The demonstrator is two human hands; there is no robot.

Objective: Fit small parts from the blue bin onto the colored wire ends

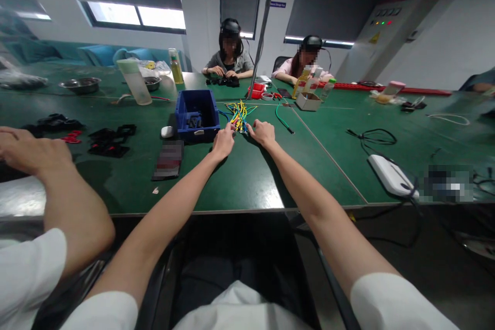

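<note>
A pile of yellow, green, blue and red wires (240, 111) with metal end terminals lies on the green table in front of me. My left hand (223, 143) is at the pile's near left side, its fingers closed on wire ends. At the near right side, my right hand (263, 133) has thumb and fingers pinched at the wire ends as well. The fingertips are small in view, so which single wires they grip is unclear. Just left of the pile stands a blue bin (197, 113) holding dark pieces. A separate green wire (284, 118) lies to the right.
A dark phone-like item (169, 160) and a small white case (167, 131) lie left of my left hand. A neighbour's arm (73, 191) rests at far left. Across the table two people sit near bottles (176, 67). A white power bank (390, 175) with cables lies right.
</note>
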